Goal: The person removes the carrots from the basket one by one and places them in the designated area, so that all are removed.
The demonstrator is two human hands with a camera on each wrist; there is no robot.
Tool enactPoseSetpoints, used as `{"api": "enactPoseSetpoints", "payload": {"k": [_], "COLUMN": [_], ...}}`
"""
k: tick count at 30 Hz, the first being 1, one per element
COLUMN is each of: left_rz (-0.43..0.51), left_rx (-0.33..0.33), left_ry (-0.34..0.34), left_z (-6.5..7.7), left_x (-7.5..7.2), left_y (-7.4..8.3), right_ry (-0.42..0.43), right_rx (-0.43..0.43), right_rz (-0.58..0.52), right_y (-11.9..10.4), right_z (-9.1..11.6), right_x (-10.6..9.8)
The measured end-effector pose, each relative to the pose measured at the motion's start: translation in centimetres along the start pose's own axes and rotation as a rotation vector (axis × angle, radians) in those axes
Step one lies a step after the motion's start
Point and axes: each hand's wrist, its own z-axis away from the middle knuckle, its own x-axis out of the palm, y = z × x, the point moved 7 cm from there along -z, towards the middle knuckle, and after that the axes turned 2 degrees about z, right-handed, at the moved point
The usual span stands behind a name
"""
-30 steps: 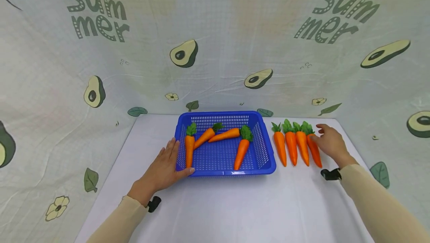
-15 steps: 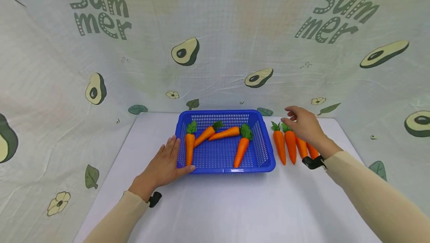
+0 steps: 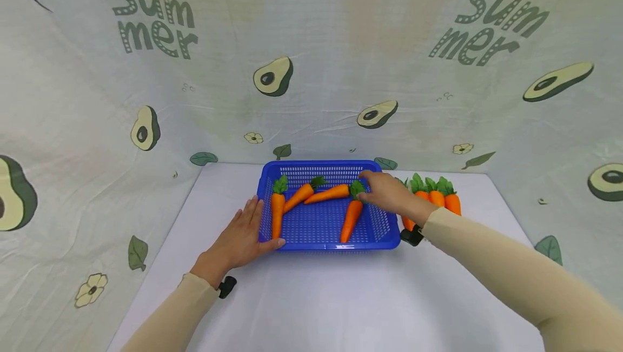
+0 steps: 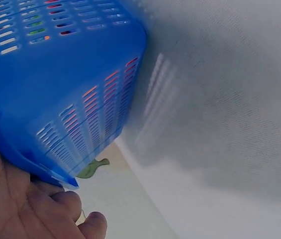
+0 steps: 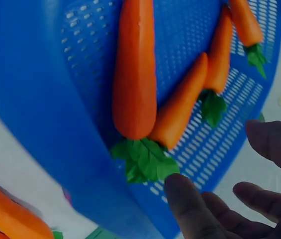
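A blue plastic basket [image 3: 311, 246] with perforated walls holds several orange carrots with green tops. My left hand [image 3: 237, 239] rests against its left side, fingers straight, thumb along the front rim; the left wrist view has this hand [image 4: 31, 211] at the basket's rim. Over the right side of the basket is my right hand [image 3: 386, 192], fingers spread and holding nothing. Closest to it is the rightmost carrot [image 3: 351, 221]. In the right wrist view, a fingertip of the right hand [image 5: 244, 209] is at or just above that carrot's leaves [image 5: 147, 162]; contact is unclear.
Right of the basket, several more carrots [image 3: 438, 198] lie side by side on the white table [image 3: 331, 303], partly hidden by the right hand and sleeve. A printed cloth [image 3: 321, 71] hangs behind the table. Other basket carrots include one upright along the left wall [image 3: 277, 214].
My right hand has moved left, from the far end of the carrot row, across the row and over the basket. The left hand stays at the basket, and the carrots inside keep their places.
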Motion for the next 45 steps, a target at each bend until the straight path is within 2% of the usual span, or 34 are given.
{"api": "enactPoseSetpoints", "payload": {"k": [6, 10, 15, 24, 31, 34, 36, 39, 45], "left_rz": [0.021, 0.023, 0.014, 0.013, 0.025, 0.028, 0.028, 0.022, 0.029], "left_rx": [-0.008, -0.005, -0.003, -0.010, -0.018, -0.020, -0.021, -0.025, -0.029], "left_ry": [-0.011, -0.014, -0.019, -0.014, -0.016, -0.014, -0.012, -0.014, -0.011], "left_z": [-0.3, -0.4, -0.5, -0.4, -0.4, -0.4, -0.4, -0.3, -0.2], "left_x": [0.6, 0.8, 0.8, 0.7, 0.8, 0.7, 0.5, 0.3, 0.2], "left_y": [-0.2, -0.1, -0.1, -0.4, -0.3, -0.2, -0.2, -0.3, -0.5], "right_ry": [-0.123, -0.176, -0.248, -0.339, -0.438, -0.412, -0.364, -0.314, -0.319], "right_rx": [-0.056, -0.069, -0.055, -0.128, -0.061, -0.100, -0.173, -0.275, -0.389], "right_rz": [0.068, 0.065, 0.074, 0.162, 0.094, 0.141, 0.201, 0.234, 0.248], "right_y": [-0.9, -0.7, -0.2, -0.8, -1.0, -1.3, -1.9, -2.8, -4.3], "right_z": [-1.2, -1.4, -1.6, -2.8, -3.0, -3.1, -3.2, -3.3, -3.7], "right_x": [2.8, 4.0, 4.9, 5.9, 7.8, 8.1, 7.8, 7.5, 8.1]}}
